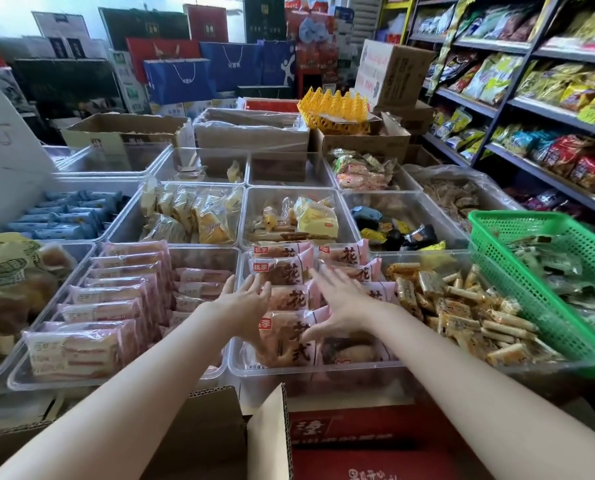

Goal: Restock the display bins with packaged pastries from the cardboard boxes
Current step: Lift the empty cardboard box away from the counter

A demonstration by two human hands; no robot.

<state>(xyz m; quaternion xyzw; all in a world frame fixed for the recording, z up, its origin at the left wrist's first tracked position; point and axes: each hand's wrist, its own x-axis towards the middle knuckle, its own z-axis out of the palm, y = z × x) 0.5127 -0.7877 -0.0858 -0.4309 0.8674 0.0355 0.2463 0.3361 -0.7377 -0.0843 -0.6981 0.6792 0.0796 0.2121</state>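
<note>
A clear display bin [318, 374] in the front middle holds several pink-wrapped pastry packs [282, 271] with large dark characters. My left hand [245, 301] reaches over the bin's left side with fingers straight and spread, touching a pack. My right hand [341, 299] is over the middle of the same bin, fingers straight, thumb stretched down along the nearest pack [289, 337]. Neither hand grips anything. An open cardboard box [219, 434] with raised flaps is right below my forearms. Its inside is hidden.
Left of this bin stands another clear bin with pink sliced-cake packs [109, 306]. To the right is a bin of small golden snack bars [462, 310] and a tilted green basket [545, 282]. More bins and cardboard boxes [122, 133] fill the back. Snack shelves [531, 98] line the right.
</note>
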